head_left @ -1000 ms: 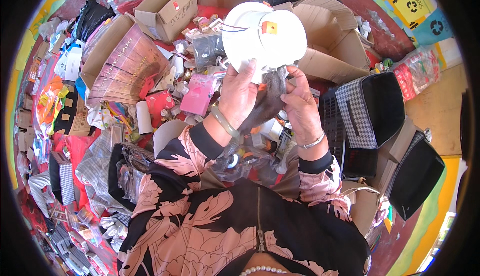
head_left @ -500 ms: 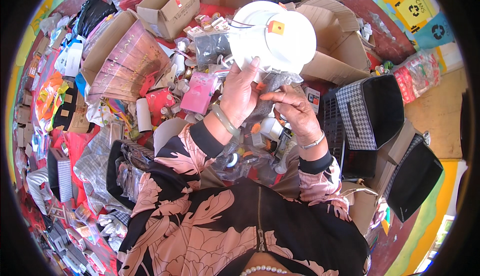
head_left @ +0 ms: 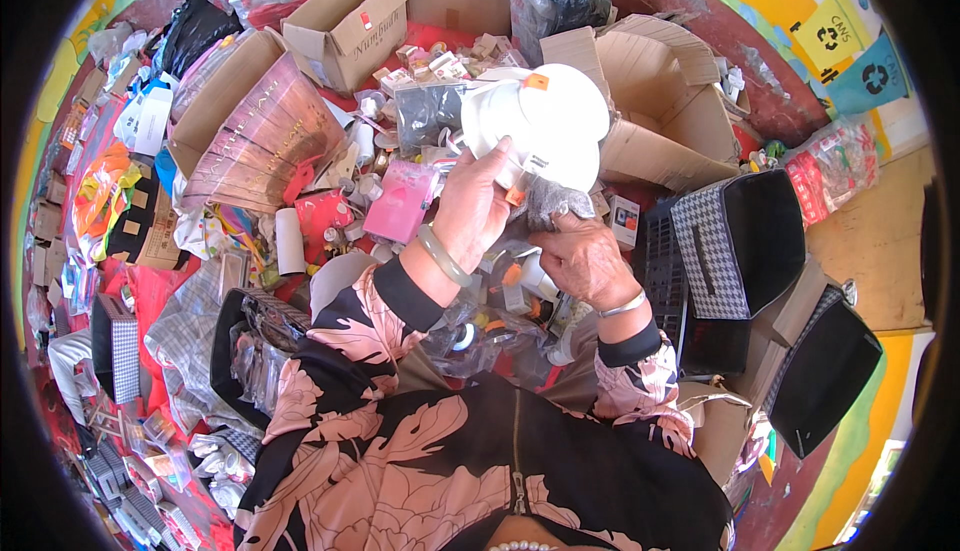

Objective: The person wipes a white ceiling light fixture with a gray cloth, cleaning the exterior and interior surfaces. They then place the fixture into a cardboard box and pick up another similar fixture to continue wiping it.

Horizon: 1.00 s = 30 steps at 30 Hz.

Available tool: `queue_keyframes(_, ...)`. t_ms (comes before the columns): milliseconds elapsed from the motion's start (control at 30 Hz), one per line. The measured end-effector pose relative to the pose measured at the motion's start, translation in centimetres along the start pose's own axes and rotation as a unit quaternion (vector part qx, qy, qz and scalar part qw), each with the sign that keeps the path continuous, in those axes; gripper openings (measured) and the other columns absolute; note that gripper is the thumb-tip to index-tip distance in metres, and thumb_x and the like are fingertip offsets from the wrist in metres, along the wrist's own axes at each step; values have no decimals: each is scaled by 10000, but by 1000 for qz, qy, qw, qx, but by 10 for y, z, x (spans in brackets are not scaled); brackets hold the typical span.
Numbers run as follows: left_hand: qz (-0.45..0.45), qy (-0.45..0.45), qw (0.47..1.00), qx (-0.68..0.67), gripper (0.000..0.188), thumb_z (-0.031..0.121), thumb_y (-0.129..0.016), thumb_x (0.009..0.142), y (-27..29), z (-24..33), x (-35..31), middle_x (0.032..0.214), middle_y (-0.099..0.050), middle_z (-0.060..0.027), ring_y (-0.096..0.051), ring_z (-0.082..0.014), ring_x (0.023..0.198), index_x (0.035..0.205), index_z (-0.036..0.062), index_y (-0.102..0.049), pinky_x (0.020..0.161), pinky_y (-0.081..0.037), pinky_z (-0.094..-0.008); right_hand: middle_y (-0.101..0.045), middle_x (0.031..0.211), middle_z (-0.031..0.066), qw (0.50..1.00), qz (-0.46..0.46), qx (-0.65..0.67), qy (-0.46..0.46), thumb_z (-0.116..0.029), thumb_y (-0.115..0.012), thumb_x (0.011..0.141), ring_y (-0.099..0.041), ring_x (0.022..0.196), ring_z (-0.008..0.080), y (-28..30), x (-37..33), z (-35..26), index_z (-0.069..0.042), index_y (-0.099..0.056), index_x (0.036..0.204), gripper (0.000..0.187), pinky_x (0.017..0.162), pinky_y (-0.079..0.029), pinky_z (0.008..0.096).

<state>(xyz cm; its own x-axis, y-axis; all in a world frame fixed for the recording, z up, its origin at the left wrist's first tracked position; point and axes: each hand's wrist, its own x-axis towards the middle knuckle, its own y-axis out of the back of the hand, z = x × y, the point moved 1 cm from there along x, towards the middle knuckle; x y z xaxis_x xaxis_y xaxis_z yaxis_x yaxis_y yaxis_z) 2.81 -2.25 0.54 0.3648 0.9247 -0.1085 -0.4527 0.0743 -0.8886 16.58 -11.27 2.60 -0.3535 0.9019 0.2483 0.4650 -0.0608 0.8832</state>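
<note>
Up in front of me is a white round fitting (head_left: 545,116) with stepped, disc-like parts and small orange pieces; glare hides its detail. My left hand (head_left: 477,199) grips its lower left side, thumb on the front. Just below it, my right hand (head_left: 588,259) is closed on a crumpled grey cloth-like piece (head_left: 556,201), bunched against the fitting's lower edge. Whether the cloth is attached to the fitting, I cannot tell. Under my hands lies a heap of clear plastic bags (head_left: 490,336) and small mixed items.
An open cardboard box (head_left: 660,101) stands at the far right, another box (head_left: 350,26) at the far left. Black bins with houndstooth trim (head_left: 710,251) flank my right arm. A pink box (head_left: 400,199) and a white roll (head_left: 289,241) lie left of my hands.
The white fitting has tilted and come lower and nearer. My right hand has gone from a pointing finger to a closed grip on the grey cloth.
</note>
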Motion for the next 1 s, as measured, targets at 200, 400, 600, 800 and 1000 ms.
queue_keyframes(200, -27, 28, 999, -9, 270, 78, -528, 892, -12, 1, -8, 1076, -570, -83, -565, -189, 974, 1151, 25, -472, 837, -479, -347, -526, 940, 76, 891, 18, 452, -29, 91, -513, 659, -547, 777, 200, -16, 3, 2, -93, -703, 860, 332, 655, -457, 288)
queue_keyframes(400, -30, 34, 998, -38, 286, 90, -535, 891, -9, -3, -6, 1079, -565, -88, -560, -207, 985, 1159, 21, -462, 845, -476, -377, -526, 952, 107, 932, 36, 355, -63, 108, -491, 664, -530, 815, 199, -24, 4, 0, -80, -695, 879, 350, 730, -426, 260)
queue_keyframes(600, -6, 30, 999, -32, 280, 68, -512, 896, -10, -5, -9, 1070, -569, -93, -567, -216, 987, 1166, 21, -454, 844, -484, -380, -544, 792, 80, 939, 66, 326, -90, 91, -475, 682, -538, 754, 191, -22, 4, 13, -64, -685, 879, 327, 705, -432, 264)
queue_keyframes(800, 3, -8, 1000, -1, 278, 67, -519, 890, -4, 0, 0, 1078, -575, -87, -578, -209, 984, 1160, 34, -463, 793, -500, -357, -542, 707, 92, 972, 79, 188, -113, 89, -483, 674, -575, 703, 217, -8, -5, 14, -35, -681, 845, 289, 631, -447, 287)
queue_keyframes(1000, 8, -10, 1000, 2, 292, 63, -536, 880, -5, 12, 4, 1070, -579, -84, -594, -212, 960, 1161, 54, -456, 717, -518, -343, -541, 732, 127, 983, 147, 29, -111, 68, -494, 683, -575, 684, 290, -8, -9, 27, -30, -650, 818, 229, 604, -460, 334)
